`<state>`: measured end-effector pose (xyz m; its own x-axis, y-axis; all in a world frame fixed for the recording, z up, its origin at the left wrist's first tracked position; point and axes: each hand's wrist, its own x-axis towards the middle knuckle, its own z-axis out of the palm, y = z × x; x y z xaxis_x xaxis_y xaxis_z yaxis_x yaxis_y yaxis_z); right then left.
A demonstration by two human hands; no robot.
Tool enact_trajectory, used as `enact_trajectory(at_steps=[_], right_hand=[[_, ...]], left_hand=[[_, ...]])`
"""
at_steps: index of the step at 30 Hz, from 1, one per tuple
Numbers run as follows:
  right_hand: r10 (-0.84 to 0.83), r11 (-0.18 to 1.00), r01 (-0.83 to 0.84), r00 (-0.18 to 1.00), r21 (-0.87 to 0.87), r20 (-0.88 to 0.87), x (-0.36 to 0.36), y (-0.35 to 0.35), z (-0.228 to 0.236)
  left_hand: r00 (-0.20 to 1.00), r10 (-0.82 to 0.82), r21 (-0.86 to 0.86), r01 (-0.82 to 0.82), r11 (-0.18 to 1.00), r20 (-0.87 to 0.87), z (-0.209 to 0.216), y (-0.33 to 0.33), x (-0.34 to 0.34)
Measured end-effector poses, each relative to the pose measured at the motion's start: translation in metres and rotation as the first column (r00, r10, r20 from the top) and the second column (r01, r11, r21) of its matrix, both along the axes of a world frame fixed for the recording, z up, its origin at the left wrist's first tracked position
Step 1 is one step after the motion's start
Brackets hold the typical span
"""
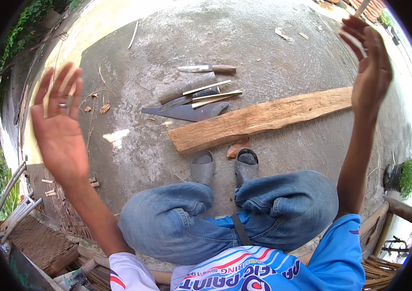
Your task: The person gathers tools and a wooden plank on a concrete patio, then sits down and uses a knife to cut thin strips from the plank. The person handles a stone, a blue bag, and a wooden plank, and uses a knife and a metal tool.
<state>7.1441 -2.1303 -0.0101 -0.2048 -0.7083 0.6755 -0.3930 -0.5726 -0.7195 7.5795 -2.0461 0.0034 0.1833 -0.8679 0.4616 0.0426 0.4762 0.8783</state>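
My left hand (61, 131) is raised at the left, palm showing and fingers spread, with a ring on one finger and nothing held. At the upper right, my right hand (372, 72) is also lifted and empty, its fingers apart and slightly blurred. Between them on the ground lies a long rough wooden plank (259, 118), its far end passing behind my right hand. Beyond its left part rest a knife (207, 69) with a wooden handle, a grey-brown sheath-like piece (186, 87), a dark flat blade (189, 112) and thin split sticks (217, 99). Neither hand touches them.
My sandalled feet (203, 167) stand just short of the plank, beside a dry leaf (238, 148). A potted green plant (406, 178) stands at the right. Wood scraps (49, 189) lie at lower left, and a pale strip (133, 35) lies far off on the concrete.
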Motion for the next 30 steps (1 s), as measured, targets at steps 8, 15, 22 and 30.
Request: enact_trajectory(at_steps=[8,15,22,30], right_hand=[[0.441,0.712,0.1,0.706,0.695,-0.554,0.086,-0.059,-0.326],[0.474,0.8,0.159,0.424,0.579,-0.772,0.12,-0.091,-0.407],[0.601,0.745,0.017,0.415,0.666,-0.683,0.111,-0.108,-0.394],[0.534,0.787,-0.04,0.544,0.615,-0.647,0.096,-0.1,-0.372]], left_hand=[[0.985,0.043,0.914,-0.172,0.367,0.168,-0.365,0.019,0.007],[0.99,0.121,0.923,-0.117,0.366,0.077,-0.398,0.03,-0.003],[0.979,0.202,0.93,-0.079,0.36,0.005,-0.397,0.03,-0.002],[0.962,0.257,0.912,-0.18,0.368,0.086,-0.394,0.027,-0.004]])
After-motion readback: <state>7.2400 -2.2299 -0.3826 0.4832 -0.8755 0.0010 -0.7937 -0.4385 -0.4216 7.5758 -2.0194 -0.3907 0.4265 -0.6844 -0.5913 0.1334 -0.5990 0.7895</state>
